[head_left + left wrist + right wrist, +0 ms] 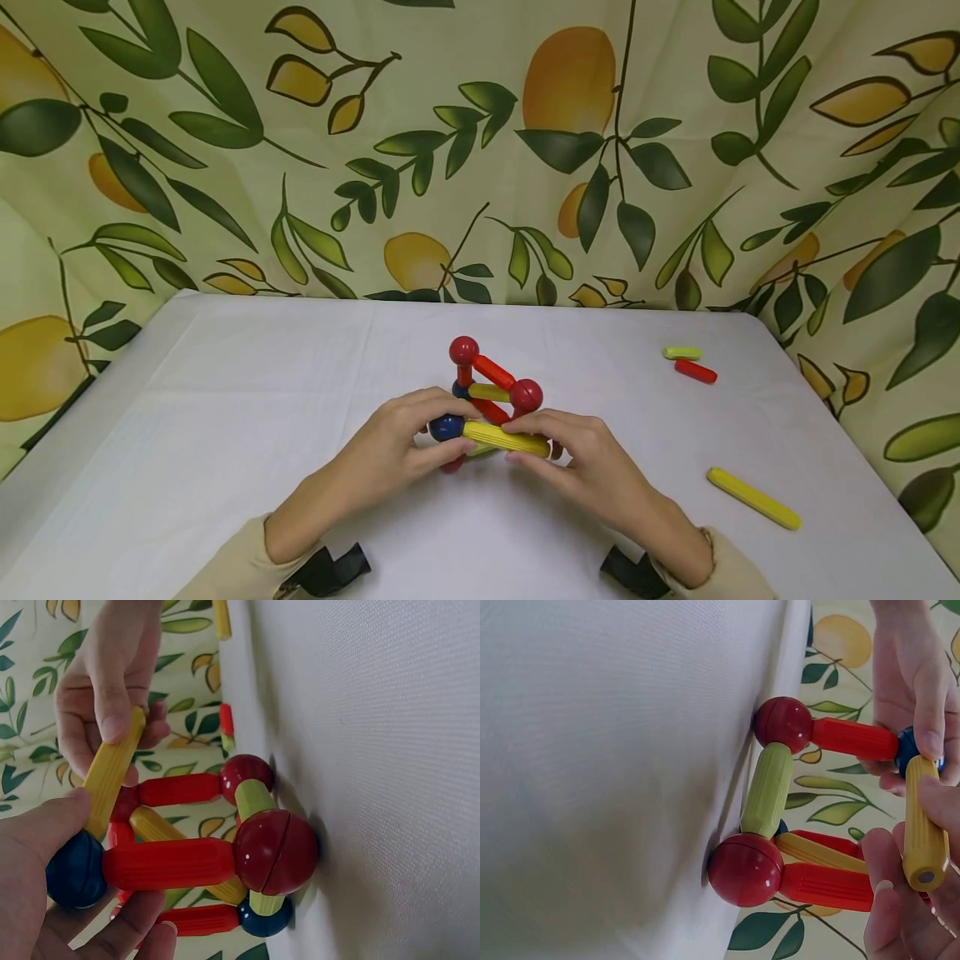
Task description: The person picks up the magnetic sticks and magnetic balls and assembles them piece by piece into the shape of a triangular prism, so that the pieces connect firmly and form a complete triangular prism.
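Observation:
A frame of magnetic sticks and balls stands at the middle of the table, with a red ball [526, 395] at an upper corner and red balls [276, 852] at the bottom. My left hand [401, 437] grips the blue ball [447, 427] at the near upper corner, thumb in front and fingers behind. Between thumb and fingers, my right hand [585, 450] pinches a yellow stick [506, 438]. One end of this stick meets the blue ball; its free end, with a small metal disc, shows in the right wrist view. Below the blue ball, a red stick [169, 864] joins a red ball.
At the right of the white table [225, 375] lie a yellow stick [753, 498], a red stick [696, 372] and a light green stick [682, 353]. A leaf-patterned cloth [450, 192] hangs behind the table's back edge.

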The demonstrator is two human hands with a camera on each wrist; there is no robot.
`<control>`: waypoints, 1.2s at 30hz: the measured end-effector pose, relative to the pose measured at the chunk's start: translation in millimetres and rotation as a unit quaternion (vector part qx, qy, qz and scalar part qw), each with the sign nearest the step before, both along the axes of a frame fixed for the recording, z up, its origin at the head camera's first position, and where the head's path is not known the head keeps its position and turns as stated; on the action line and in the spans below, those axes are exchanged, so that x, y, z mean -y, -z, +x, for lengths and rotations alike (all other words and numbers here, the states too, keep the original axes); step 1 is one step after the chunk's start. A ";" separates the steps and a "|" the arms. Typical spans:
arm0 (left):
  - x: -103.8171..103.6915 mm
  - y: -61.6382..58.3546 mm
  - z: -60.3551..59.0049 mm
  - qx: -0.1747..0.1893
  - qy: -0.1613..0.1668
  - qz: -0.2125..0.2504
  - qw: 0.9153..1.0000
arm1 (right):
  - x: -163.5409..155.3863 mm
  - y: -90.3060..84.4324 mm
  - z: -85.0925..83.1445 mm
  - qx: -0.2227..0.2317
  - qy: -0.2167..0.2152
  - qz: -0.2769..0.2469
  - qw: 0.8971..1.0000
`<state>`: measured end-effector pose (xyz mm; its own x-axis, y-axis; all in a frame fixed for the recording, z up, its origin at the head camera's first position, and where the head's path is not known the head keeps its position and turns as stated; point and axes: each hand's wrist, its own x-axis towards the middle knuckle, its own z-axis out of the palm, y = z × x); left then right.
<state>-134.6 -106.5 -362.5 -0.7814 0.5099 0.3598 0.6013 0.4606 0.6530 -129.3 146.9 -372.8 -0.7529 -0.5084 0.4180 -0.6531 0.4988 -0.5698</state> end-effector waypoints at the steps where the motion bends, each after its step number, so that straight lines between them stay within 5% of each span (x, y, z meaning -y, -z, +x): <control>1: 0.4 0.0 -0.2 0.003 0.002 0.000 1.000 | 0.5 0.0 0.0 0.001 0.002 0.000 1.000; 10: 3.3 0.0 -3.0 0.015 0.038 0.005 0.999 | -13.2 2.9 -5.6 0.049 0.000 -0.002 0.999; 17: 6.0 -1.0 -5.5 0.022 0.048 -0.002 0.999 | -27.0 11.9 -25.2 0.094 0.039 -0.004 0.995; 23: 7.9 -0.8 -7.1 0.003 0.050 0.004 0.999 | -18.1 21.7 -37.0 0.145 -0.007 0.059 0.988; 36: 6.8 2.9 -8.4 -0.004 0.035 0.010 0.999 | -10.4 23.2 -39.9 0.204 -0.019 0.040 0.978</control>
